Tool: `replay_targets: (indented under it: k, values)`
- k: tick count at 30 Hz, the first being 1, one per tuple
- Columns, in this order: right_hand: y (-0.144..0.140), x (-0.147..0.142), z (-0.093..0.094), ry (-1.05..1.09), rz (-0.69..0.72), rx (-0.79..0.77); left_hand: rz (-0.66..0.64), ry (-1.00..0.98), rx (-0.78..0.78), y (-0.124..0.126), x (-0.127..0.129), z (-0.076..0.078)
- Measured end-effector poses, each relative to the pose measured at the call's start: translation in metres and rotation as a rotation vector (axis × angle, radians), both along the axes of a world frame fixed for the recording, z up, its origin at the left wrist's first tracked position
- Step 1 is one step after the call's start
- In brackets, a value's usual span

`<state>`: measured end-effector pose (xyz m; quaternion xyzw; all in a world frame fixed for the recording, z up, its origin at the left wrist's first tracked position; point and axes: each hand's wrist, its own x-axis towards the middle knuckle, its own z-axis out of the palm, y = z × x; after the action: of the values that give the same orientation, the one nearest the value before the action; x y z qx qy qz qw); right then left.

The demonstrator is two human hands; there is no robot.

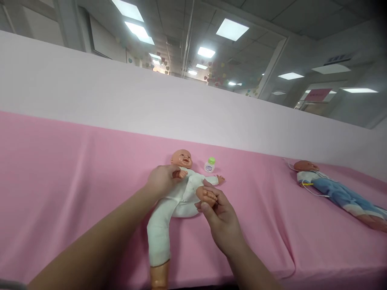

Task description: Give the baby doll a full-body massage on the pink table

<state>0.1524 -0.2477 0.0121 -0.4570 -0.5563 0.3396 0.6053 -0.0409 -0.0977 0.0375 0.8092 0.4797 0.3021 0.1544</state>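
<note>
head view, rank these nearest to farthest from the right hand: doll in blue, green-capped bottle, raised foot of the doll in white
1. Raised foot of the doll in white: held in the right hand.
2. Green-capped bottle: beyond the hand, beside that doll's head.
3. Doll in blue: far off to the right.

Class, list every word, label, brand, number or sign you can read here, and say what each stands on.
No text is readable.
Green-capped bottle: printed label, too small to read.
Pink sign behind the glass: markings too blurred.
Bluish sign near the ceiling: characters too blurred.
</note>
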Motion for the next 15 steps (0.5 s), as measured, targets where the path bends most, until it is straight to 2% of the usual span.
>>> replay_targets:
  k: [4, 8, 12, 15]
  values:
    - [0.025, -0.007, -0.012, -0.086, -0.008, 0.007, -0.127, 0.152, 0.18, -0.003, 0.008, -0.016]
    - [0.033, -0.01, -0.021, -0.107, -0.028, 0.033, -0.101, 0.126, 0.169, 0.0, 0.004, -0.025]
    - [0.015, -0.008, -0.019, -0.061, -0.056, 0.054, -0.024, -0.017, 0.122, 0.003, -0.006, -0.028]
    - [-0.012, -0.001, -0.017, -0.064, -0.091, 0.072, 0.118, -0.21, 0.005, 0.014, -0.019, -0.033]
